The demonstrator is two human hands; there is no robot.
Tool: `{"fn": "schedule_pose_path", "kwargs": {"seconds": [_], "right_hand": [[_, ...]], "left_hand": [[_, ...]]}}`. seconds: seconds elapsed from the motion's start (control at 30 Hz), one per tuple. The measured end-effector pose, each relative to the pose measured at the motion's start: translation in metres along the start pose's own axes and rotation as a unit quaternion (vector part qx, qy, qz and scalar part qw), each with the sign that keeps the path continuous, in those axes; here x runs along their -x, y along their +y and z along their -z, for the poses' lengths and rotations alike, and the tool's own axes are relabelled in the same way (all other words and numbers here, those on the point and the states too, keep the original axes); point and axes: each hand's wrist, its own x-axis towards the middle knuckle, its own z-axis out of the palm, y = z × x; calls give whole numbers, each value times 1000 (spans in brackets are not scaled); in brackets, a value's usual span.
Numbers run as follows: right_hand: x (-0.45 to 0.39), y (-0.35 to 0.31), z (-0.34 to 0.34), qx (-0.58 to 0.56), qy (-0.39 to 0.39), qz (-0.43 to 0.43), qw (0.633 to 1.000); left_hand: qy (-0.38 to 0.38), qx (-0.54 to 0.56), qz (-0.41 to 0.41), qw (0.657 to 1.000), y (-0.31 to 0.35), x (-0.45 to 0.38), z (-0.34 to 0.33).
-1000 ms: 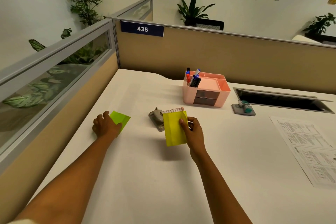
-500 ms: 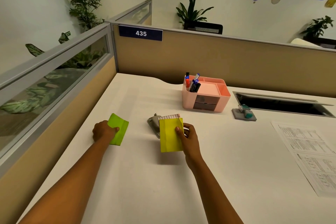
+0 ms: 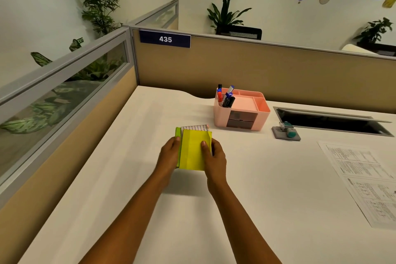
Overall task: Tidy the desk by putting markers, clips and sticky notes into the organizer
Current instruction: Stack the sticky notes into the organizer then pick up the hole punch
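While my left hand [image 3: 169,152] and right hand [image 3: 215,154] pinch the notes [image 3: 192,152] from both sides, I should square the pads between my fingers before lifting toward the organizer [image 3: 242,122]

The printed sheets [image 3: 364,180] at the desk's [image 3: 107,178] right edge are cut off by the frame, their text too small to be read. The green sticky pad [image 3: 177,135] is mostly covered by the yellow pad [image 3: 192,152].

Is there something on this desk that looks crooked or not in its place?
The printed sheets lie askew near the desk's right edge. A small grey and teal tool sits loose beside the pink organizer. Both hands hold the sticky notes, not yet stored.
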Motion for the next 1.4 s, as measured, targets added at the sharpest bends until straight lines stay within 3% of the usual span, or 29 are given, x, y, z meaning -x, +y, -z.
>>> {"fn": "schedule_pose_path", "kwargs": {"seconds": [0.17,0.33,0.6,0.8,0.97,1.13,1.4], "right_hand": [[7,8,5,87,45,27,995],[10,11,27,44,6,-4,999],[4,18,77,64,10,61,996],[2,32,98,123,-21,107,986],[-3,33,107,248,-63,173,951],[-10,18,114,296,-69,221,927],[-22,2,119,397,-164,216,877]], "left_hand": [[4,-41,8,999,-7,7,-26],[-15,-85,-56,995,-11,11,-49],[-113,-54,-96,988,-18,15,-82],[-116,-91,-103,984,-43,21,-90],[-94,-112,-89,985,-51,19,-95],[-78,-141,-131,978,-50,19,-102],[-57,-133,-117,983,-52,15,-111]]}}
